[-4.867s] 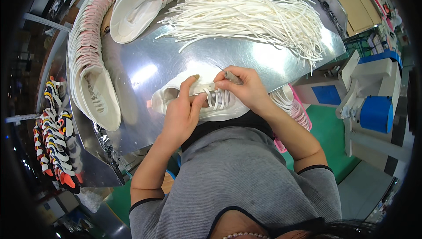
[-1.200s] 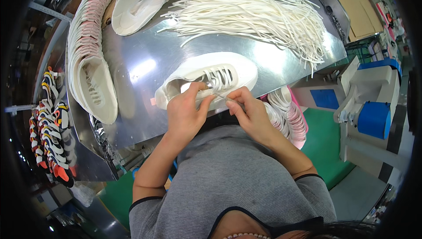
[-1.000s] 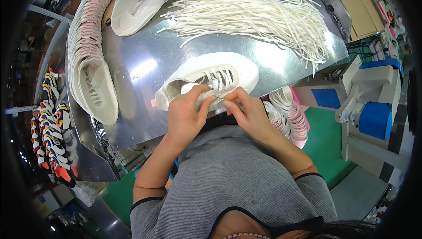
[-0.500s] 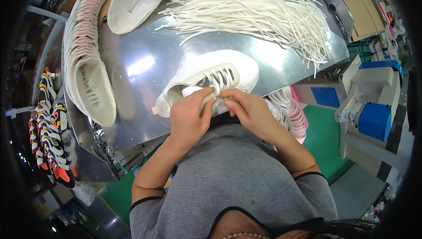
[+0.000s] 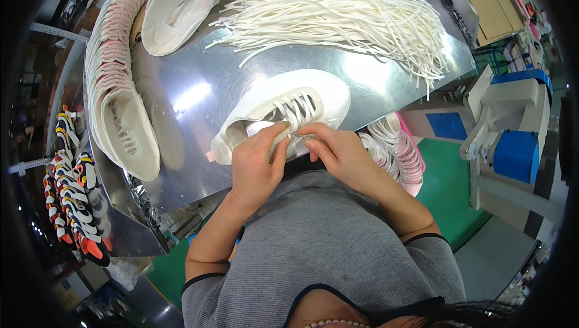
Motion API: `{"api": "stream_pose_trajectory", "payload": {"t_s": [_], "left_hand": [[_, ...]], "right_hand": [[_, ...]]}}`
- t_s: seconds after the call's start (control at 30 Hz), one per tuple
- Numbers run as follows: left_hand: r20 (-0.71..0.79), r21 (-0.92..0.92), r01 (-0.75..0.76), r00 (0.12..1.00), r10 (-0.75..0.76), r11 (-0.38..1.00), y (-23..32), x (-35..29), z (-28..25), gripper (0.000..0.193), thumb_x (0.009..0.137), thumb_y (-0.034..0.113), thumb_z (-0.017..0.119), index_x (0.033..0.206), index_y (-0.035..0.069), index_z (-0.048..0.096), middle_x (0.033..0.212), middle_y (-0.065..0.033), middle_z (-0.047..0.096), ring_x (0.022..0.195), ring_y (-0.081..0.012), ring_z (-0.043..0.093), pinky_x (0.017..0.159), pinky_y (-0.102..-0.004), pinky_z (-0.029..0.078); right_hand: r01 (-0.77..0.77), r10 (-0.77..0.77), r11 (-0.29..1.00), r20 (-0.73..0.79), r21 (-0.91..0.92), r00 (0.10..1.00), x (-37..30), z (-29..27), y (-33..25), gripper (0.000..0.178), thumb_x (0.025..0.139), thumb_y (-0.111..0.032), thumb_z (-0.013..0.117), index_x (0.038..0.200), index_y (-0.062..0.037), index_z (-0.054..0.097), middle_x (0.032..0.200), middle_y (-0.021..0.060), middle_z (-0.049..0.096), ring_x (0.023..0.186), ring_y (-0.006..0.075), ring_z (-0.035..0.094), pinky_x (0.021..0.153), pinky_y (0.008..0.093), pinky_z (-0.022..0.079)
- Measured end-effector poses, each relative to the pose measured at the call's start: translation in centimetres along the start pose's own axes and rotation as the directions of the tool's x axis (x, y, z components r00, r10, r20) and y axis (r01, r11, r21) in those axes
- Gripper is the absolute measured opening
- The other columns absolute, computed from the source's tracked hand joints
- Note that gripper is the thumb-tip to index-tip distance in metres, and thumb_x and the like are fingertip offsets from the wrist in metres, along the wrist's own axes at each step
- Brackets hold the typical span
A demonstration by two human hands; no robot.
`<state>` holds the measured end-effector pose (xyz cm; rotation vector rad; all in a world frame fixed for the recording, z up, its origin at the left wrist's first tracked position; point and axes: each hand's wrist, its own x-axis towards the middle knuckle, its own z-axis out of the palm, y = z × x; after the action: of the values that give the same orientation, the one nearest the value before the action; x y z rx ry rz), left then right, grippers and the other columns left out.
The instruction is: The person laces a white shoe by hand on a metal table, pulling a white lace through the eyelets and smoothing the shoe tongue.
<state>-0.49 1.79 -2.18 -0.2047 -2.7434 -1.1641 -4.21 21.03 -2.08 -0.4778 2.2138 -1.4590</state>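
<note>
A white shoe upper lies on its side on the metal table, toe to the right and its opening to the left. White shoelace crosses its eyelet rows in several bars. At the near eyelet edge, my left hand is closed, thumb and forefinger pinching the lace beside the opening. My right hand is also closed in a pinch on the lace just to the right, its other fingers curled. The pinched stretch of lace is mostly hidden by the fingertips.
Loose white laces form a large pile at the back of the metal table. Nested shoe uppers curve along the left, with another row behind. More uppers sit below the table's right edge, near a grey-and-blue machine.
Both hands keep pinching at the same eyelet edge, with only a slight shift of the fingers. The whole view has moved a little.
</note>
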Motion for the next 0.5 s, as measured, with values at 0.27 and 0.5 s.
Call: {"api": "stream_pose_trajectory", "payload": {"t_s": [0.27, 0.5], "left_hand": [[0.042, 0.104, -0.106, 0.994, 0.102, 0.989, 0.6, -0.8, 0.9, 0.024, 0.086, 0.001, 0.071, 0.109, 0.001, 0.067, 0.091, -0.0166, 0.071, 0.079, -0.0341, 0.069, 0.068, -0.0385, 0.053], [-0.045, -0.003, -0.058, 0.997, 0.058, 0.998, 0.0, -0.1, 0.6, 0.025, 0.086, 0.001, 0.070, 0.110, -0.001, 0.065, 0.087, -0.0165, 0.069, 0.071, -0.0328, 0.066, 0.062, -0.0394, 0.051]], "right_hand": [[-0.003, -0.003, 0.997, -0.078, -0.073, 0.997, 0.4, 2.0, 0.8, 0.015, 0.099, -0.017, 0.055, 0.107, -0.0044, 0.054, 0.077, 0.0175, 0.066, 0.075, 0.0400, 0.066, 0.066, 0.0466, 0.049], [-0.036, 0.039, 0.998, 0.042, -0.052, 0.998, -0.5, -0.5, -0.2, 0.025, 0.101, -0.019, 0.053, 0.123, -0.0072, 0.059, 0.075, 0.0138, 0.066, 0.071, 0.0310, 0.067, 0.067, 0.0422, 0.050]]}}
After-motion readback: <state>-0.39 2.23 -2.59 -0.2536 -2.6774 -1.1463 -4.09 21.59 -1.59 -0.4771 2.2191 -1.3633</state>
